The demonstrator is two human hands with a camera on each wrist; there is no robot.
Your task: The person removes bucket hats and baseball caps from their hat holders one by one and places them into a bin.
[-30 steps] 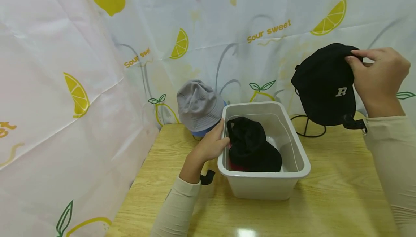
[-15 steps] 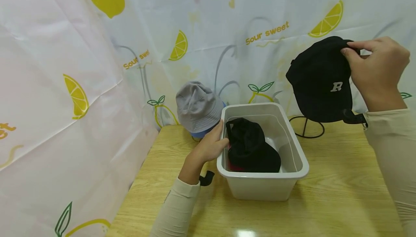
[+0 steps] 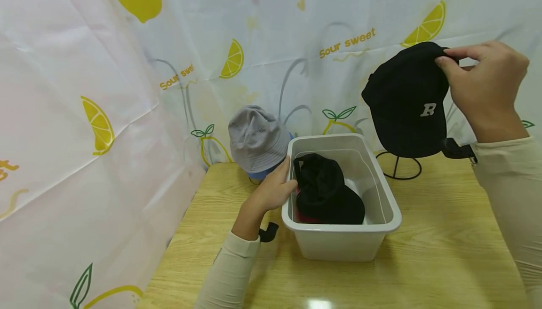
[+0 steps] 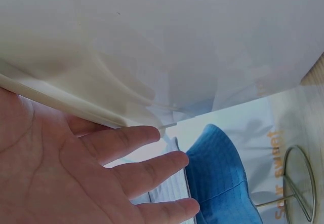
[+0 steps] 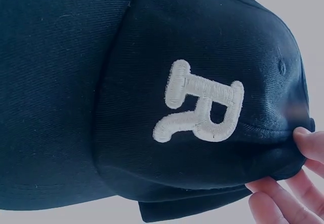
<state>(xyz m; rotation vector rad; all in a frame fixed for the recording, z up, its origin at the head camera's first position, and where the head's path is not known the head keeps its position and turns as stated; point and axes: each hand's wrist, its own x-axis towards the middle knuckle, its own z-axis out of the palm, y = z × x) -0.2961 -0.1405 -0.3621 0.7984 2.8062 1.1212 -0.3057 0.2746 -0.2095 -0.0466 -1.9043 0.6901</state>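
Note:
My right hand [image 3: 487, 83] pinches the crown of a black baseball cap [image 3: 406, 97] and holds it in the air above the table's right side. A white embroidered R [image 5: 202, 102] shows on its front in the right wrist view, brim toward the left. At the left rim of a white plastic tub [image 3: 338, 243], my left hand [image 3: 273, 189] grips with the thumb over the edge; its other fingers [image 4: 152, 173] stretch along the outside. Inside the tub lies another black cap [image 3: 326, 196], with something red partly hidden beneath it.
A grey bucket hat [image 3: 258, 137] sits over a blue bucket hat [image 4: 217, 178] behind the tub's left side, on a wire stand [image 4: 298, 183]. Another black wire stand [image 3: 398, 175] has its ring base right of the tub. A lemon-print curtain [image 3: 271, 27] backs the wooden table [image 3: 444, 233].
The right hand has carried the black baseball cap slightly up and to the left, toward the tub. The left hand stays at the rim.

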